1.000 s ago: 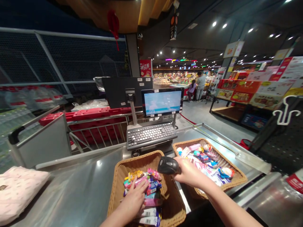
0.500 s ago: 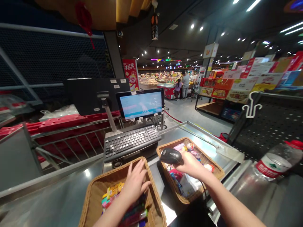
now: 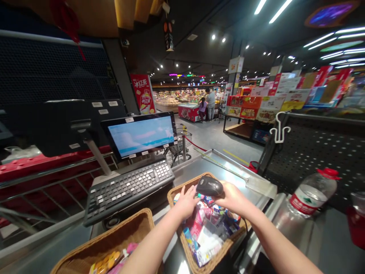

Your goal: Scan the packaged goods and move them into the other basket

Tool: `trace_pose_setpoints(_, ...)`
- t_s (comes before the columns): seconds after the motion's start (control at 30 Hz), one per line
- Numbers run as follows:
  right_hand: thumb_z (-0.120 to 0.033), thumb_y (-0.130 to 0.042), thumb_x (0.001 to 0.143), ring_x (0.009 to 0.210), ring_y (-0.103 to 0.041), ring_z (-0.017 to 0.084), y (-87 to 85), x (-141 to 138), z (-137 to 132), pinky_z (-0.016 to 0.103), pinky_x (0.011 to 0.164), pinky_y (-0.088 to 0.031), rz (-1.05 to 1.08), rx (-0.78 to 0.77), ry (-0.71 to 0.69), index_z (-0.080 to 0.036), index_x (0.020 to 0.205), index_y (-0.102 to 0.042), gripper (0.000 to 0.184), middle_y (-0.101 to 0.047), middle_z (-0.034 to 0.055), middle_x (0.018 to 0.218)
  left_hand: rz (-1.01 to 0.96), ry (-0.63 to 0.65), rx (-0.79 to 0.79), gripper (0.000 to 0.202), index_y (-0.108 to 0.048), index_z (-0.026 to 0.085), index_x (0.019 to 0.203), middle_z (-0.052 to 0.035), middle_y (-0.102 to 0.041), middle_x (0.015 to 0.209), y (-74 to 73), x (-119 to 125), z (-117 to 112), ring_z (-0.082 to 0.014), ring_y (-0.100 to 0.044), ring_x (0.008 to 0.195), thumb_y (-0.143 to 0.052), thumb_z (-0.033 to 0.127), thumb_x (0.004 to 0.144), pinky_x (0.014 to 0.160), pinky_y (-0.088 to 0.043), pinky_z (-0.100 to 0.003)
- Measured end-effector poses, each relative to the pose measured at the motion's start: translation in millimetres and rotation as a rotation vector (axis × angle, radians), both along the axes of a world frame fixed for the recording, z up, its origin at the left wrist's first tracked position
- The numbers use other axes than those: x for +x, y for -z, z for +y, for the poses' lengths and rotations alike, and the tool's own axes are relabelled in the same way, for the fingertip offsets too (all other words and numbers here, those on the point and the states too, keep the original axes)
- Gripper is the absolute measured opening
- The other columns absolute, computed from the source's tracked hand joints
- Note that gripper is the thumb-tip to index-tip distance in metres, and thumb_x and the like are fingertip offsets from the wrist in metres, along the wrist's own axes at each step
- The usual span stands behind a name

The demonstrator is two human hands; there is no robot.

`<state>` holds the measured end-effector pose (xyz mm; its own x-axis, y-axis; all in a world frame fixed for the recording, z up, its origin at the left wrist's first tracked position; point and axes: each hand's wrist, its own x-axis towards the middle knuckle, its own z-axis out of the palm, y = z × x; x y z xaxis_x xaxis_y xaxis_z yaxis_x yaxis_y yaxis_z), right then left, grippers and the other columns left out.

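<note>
you stand at a checkout, looking down over a metal table. your right hand grips a black barcode scanner, its fingers wrapped around the body, and holds it above the far part of the right wicker basket. a thin dark cable hangs near your right wrist. your left hand reaches over the far left part of the same basket, palm down, fingers spread and extended, with the fingertips just beside the scanner; you cannot tell whether they touch the goods below. the small colorful packets lie heaped in the right wicker basket, under and in front of both hands, some white, pink and blue. at the lower left, partly hidden by your left forearm, is the left wicker basket, holding yellow and pink packets. beyond it are a black keyboard and, behind that, a lit monitor, both tilted in your view. to your right, a clear bottle with a red cap and red label stands near a black pegboard; a white hook shows at the board's left end. farther off, two people stand beside a red chest freezer
</note>
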<state>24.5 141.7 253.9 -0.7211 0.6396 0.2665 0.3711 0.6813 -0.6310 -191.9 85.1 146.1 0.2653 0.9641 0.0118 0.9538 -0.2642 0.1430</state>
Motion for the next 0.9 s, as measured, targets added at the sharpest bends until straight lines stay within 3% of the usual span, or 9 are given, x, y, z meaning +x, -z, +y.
trace_pose_setpoints(0.13, -0.012, -0.059, 0.063, 0.075, -0.062, 0.02, 5.2, 4, 13, 0.028, 0.067, -0.047, 0.011, -0.03, 0.014, -0.018, 0.08, -0.062, 0.018, -0.066, 0.0019, 0.081, 0.049, 0.05, -0.079, 0.02, -0.072, 0.027, 0.092, -0.0063, -0.048, 0.144, 3.7, 6, 15, -0.0347, -0.033, 0.138, -0.061, 0.022, 0.076, 0.112, -0.012, -0.065)
trace_pose_setpoints(0.23, -0.012, -0.059, 0.062, 0.079, -0.062, 0.021, 6.6, 6, 21, 0.029, 0.072, -0.047, 0.0, -0.016, 0.007, -0.018, 0.078, -0.062, 0.017, -0.066, 0.0024, 0.082, 0.084, 0.099, -0.132, 0.022, -0.073, 0.023, 0.081, -0.0098, -0.062, 0.128, 1.8, 1, 24, -0.0366, -0.039, 0.134, -0.076, 0.021, 0.06, 0.113, -0.007, -0.064)
trace_pose_setpoints(0.37, -0.013, -0.06, 0.062, 0.082, -0.062, 0.022, 6.0, 4, 26, 0.03, 0.074, -0.047, -0.016, -0.017, 0.031, -0.019, 0.079, -0.063, 0.018, -0.067, 0.0028, 0.083, 0.089, 0.12, -0.185, 0.022, -0.069, 0.023, 0.066, -0.0049, -0.073, 0.101, -8.4, -11, 32, -0.0336, -0.053, 0.119, -0.083, 0.023, 0.049, 0.114, -0.005, -0.063)
trace_pose_setpoints(0.5, -0.014, -0.061, 0.063, 0.084, -0.063, 0.023, 4.1, 3, 27, 0.031, 0.075, -0.048, 0.003, -0.037, 0.039, -0.018, 0.082, -0.065, 0.02, -0.068, 0.0038, 0.087, 0.038, 0.069, -0.134, 0.012, -0.069, 0.025, 0.068, -0.0008, -0.073, 0.095, -33.1, -26, 25, -0.0286, -0.055, 0.116, -0.077, 0.026, 0.058, 0.114, -0.005, -0.063)
trace_pose_setpoints(0.57, -0.014, -0.062, 0.064, 0.085, -0.063, 0.023, 3.4, 3, 26, 0.031, 0.076, -0.048, 0.016, -0.04, 0.031, -0.018, 0.083, -0.066, 0.02, -0.069, 0.0043, 0.089, 0.012, 0.021, -0.068, 0.003, -0.069, 0.025, 0.072, -0.0008, -0.071, 0.102, -48.6, -34, 14, -0.0281, -0.049, 0.124, -0.07, 0.026, 0.069, 0.113, -0.002, -0.064)
trace_pose_setpoints(0.67, -0.015, -0.062, 0.064, 0.086, -0.063, 0.024, 2.9, 4, 24, 0.032, 0.077, -0.048, 0.021, -0.041, 0.037, -0.018, 0.085, -0.066, 0.022, -0.069, 0.0049, 0.091, -0.025, -0.092, 0.067, 0.013, -0.068, 0.024, 0.079, -0.0035, -0.063, 0.125, -66.8, -46, -7, -0.0296, -0.038, 0.135, -0.056, 0.026, 0.083, 0.111, -0.003, -0.068)
trace_pose_setpoints(0.8, -0.014, -0.061, 0.063, 0.086, -0.063, 0.024, 2.2, 1, 19, 0.032, 0.077, -0.048, 0.043, -0.035, 0.046, -0.017, 0.086, -0.066, 0.023, -0.069, 0.0051, 0.091, -0.183, -0.381, 0.277, 0.028, -0.065, 0.021, 0.072, -0.0039, -0.06, 0.131, -73.9, -57, -31, -0.0318, -0.037, 0.136, -0.046, 0.031, 0.091, 0.107, -0.015, -0.072)
trace_pose_setpoints(0.9, -0.013, -0.06, 0.063, 0.084, -0.064, 0.023, -0.4, -5, 13, 0.032, 0.076, -0.048, 0.07, -0.023, 0.033, -0.017, 0.084, -0.066, 0.022, -0.069, 0.0051, 0.089, -0.279, -0.53, 0.383, 0.034, -0.064, 0.021, 0.071, -0.0053, -0.059, 0.133, -73.4, -61, -44, -0.0335, -0.037, 0.136, -0.042, 0.035, 0.092, 0.104, -0.022, -0.073)
